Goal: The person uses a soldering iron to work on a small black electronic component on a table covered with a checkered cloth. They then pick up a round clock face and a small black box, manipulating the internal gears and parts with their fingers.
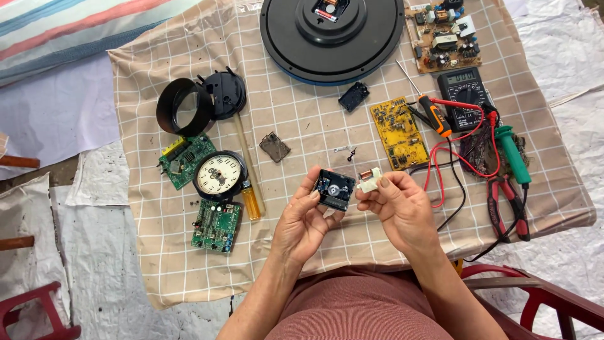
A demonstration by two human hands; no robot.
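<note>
A beige checked cloth (189,252) covers the work surface, with white sheeting (100,277) spread around it and a striped fabric (69,31) beyond its far left corner. A red plastic chair (541,296) stands at the cloth's near right edge, and another red seat (31,311) sits off its near left corner.

On the cloth, the large black round clock back (331,39) lies at the far edge. To its right is a brown circuit board (443,34); below that lie a black multimeter (464,97) with red and black leads (453,160), an orange-handled screwdriver (434,114) and a yellow circuit board (398,131). Red-handled pliers (508,208) and a green-handled tool (514,154) lie by the cloth's right edge. Toward the left edge sit a black ring (182,107), a black round cover (224,94), a small round clock face (219,175), two green circuit boards (217,225), and a yellow lighter (251,201).

Over the cloth's near middle, the left hand (305,220) grips a small black clock movement (333,189) between thumb and fingers, open side up. Just beside it, the right hand (399,204) pinches a white coil piece with copper winding (368,179) at its fingertips, touching the movement's right edge.
</note>
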